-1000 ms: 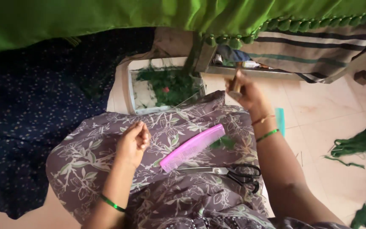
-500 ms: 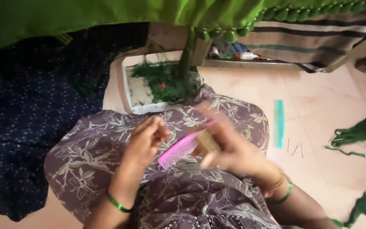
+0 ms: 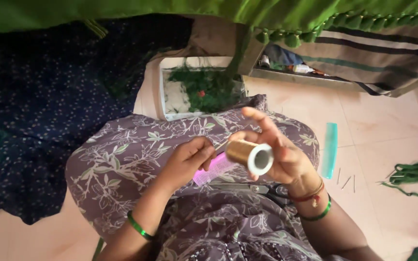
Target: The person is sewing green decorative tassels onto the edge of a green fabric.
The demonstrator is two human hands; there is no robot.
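Right hand [image 3: 286,159] loosely holds a gold thread spool [image 3: 250,155]; left hand [image 3: 187,162] pinches its fine thread, which could snap or slip.

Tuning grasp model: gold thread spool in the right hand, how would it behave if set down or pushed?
The gold thread spool is cylindrical with a hollow core, so it probably rolls on its side and weighs little. The wound thread likely gives grip. The right hand holds it with spread fingers.
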